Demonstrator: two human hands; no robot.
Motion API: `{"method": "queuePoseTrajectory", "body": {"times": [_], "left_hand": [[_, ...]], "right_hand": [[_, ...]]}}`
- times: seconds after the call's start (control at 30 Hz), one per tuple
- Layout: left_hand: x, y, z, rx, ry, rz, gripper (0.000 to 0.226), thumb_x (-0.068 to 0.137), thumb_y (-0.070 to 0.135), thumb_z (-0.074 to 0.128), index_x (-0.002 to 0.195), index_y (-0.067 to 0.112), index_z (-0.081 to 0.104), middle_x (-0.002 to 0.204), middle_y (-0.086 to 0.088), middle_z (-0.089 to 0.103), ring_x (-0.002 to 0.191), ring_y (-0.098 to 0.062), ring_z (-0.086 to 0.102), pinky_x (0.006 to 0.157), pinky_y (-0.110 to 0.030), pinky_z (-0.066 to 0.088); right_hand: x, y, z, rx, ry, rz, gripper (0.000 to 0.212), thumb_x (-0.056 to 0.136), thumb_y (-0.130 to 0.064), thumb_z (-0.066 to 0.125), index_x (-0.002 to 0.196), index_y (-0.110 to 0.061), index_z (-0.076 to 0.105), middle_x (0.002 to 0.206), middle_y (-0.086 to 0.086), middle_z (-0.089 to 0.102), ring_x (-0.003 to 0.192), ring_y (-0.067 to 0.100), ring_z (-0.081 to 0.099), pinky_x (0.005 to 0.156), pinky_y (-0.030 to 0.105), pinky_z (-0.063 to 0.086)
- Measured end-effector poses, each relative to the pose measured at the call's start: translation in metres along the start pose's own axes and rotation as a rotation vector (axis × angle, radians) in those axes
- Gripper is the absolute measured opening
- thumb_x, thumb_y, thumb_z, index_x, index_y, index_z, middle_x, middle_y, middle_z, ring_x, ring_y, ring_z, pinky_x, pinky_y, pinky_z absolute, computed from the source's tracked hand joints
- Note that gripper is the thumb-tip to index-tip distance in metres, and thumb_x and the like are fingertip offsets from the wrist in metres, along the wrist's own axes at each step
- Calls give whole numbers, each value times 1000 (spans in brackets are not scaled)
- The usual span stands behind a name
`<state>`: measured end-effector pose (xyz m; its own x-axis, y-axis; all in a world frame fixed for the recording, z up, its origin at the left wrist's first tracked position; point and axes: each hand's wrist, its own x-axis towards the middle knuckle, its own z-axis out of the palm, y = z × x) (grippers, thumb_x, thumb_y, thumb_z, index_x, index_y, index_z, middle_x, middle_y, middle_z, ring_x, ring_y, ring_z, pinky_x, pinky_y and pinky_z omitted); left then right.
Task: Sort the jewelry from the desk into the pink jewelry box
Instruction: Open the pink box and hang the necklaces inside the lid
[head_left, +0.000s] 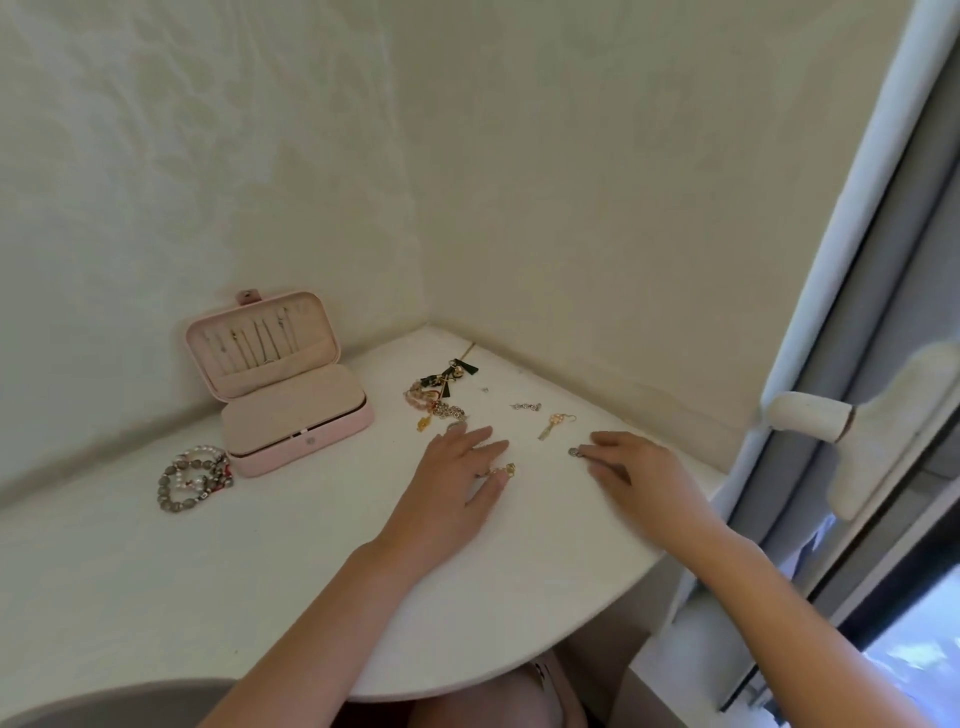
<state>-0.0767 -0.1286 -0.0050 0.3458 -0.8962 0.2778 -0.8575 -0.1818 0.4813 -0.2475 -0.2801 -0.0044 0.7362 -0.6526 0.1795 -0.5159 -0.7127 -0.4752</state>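
— White desk (260, 571) tucked into the corner of the wall (519, 208); where's the jewelry lying?
— Scattered round the fingers. A small gold piece (507, 470) sits between the left hand's (457, 478) thumb and forefinger, touching them. Those fingers lie straight and spread on the top, gripping nothing that I can see.
— And the right hand (634, 473)?
— Palm down, fingers stretched, the tips touching a small round silver piece (573, 452). It's a bit blurred.
— Beyond the fingertips?
— A gold earring (553, 425) and a silver earring (525, 406) between the fingertips and the wall, and a tangled pile (439, 397) just past the left fingertips.
— The pink jewelry box (311, 452)?
— Well to the left of the left hand, lid up, chains (260, 338) hanging inside it; beaded bracelets (192, 480) lie just beside its front corner, apart from both hands
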Motion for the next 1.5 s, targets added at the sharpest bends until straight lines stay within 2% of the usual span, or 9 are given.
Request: {"method": "queuePoseTrajectory", "body": {"times": [0.17, 0.37, 0.63, 0.73, 0.83, 1.0, 1.13, 1.3, 1.5], "left_hand": [[0, 42, 20, 24, -158, 158, 49, 101, 31, 37, 148, 25, 24, 154, 13, 19, 139, 4, 2, 101, -1, -13], [13, 62, 37, 237, -232, 188, 63, 101, 43, 29, 151, 19, 0, 159, 4, 1, 144, -7, -5, 110, -16, -12], [-8, 59, 35, 379, -124, 183, 58, 100, 46, 22, 150, 16, 19, 157, 3, 18, 145, -11, 4, 110, -17, -13], [-34, 49, 18, 369, -43, 232, 56, 96, 45, 23, 136, 16, 49, 139, 2, 50, 137, -13, 33, 112, -16, -9], [-57, 24, -1, 385, 22, 240, 42, 94, 35, 37, 107, 13, 71, 106, 2, 70, 107, -16, 61, 114, -24, 17], [-99, -5, -29, 361, 111, 141, 44, 96, 37, 36, 96, 12, 72, 96, 3, 70, 97, -10, 56, 109, -16, 22], [-119, -14, -35, 279, 185, 39, 44, 94, 40, 37, 102, 13, 70, 101, 5, 66, 98, -4, 52, 91, -15, 38], [-131, -19, -35, 202, 244, -47, 40, 92, 37, 36, 106, 17, 68, 105, 10, 64, 100, -4, 53, 87, -12, 35], [-138, -20, -34, 178, 280, -69, 38, 91, 35, 36, 104, 17, 67, 102, 11, 63, 99, 1, 50, 85, -7, 33]], "right_hand": [[-13, 8, -1, 64, 123, 82, 35, 97, -16, 45, 132, -15, 54, 137, -1, 52, 124, 15, 48, 95, 13, 28], [-35, 20, -4, 29, 111, 64, 43, 98, -22, 46, 139, -15, 44, 149, -2, 37, 135, 14, 36, 109, 21, 24], [-53, 18, 1, -60, 68, -41, 42, 100, -29, 38, 141, -17, 42, 151, -1, 33, 141, 16, 25, 114, 22, 9], [-59, 3, 0, -1, 6, -122, 41, 100, -30, 39, 140, -21, 43, 150, -6, 34, 140, 11, 26, 113, 22, 17], [-66, -17, 3, 43, -83, -248, 42, 99, -30, 40, 141, -25, 41, 151, -11, 32, 139, 5, 27, 113, 18, 18], [-77, -32, 12, 170, -77, -320, 38, 98, -26, 47, 135, -25, 50, 145, -16, 38, 133, 0, 35, 106, 7, 17], [-68, -23, 16, 155, 6, -234, 33, 96, -22, 50, 128, -20, 58, 138, -9, 50, 128, 7, 44, 104, 10, 22], [-68, -18, 22, 106, 43, -201, 36, 97, -24, 49, 132, -19, 54, 140, -7, 48, 131, 9, 42, 106, 14, 23], [-79, -10, 26, 149, 241, -128, 31, 95, -19, 52, 125, -13, 58, 132, -1, 55, 121, 15, 51, 99, 21, 34]]}}
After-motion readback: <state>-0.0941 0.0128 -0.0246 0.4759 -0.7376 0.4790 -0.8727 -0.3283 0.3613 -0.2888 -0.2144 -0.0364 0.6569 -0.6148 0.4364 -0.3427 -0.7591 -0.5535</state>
